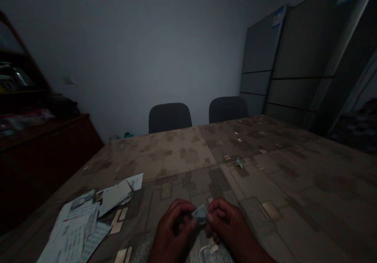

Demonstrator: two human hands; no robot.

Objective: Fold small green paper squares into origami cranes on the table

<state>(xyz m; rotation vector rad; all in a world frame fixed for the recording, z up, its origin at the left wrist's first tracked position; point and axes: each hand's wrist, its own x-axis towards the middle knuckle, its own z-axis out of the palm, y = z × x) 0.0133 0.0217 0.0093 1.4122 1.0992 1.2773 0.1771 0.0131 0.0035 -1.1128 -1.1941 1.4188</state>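
Observation:
Between my two hands is a small piece of folded pale green paper (200,213), held just above the near part of the table. My left hand (176,227) pinches its left corner between thumb and forefinger. On the other side, my right hand (225,221) grips the right corner, with its remaining fingers curled under. Farther off on the tablecloth, to the right, lies a small green folded paper figure (239,162); neither hand touches it.
A patterned cloth covers the table (176,157). Loose printed papers (70,231) and a stack of cards (116,196) lie at the left. Two dark chairs (170,116) stand at the far edge. A wooden cabinet (50,149) is on the left, and tall panels (259,58) are at the right.

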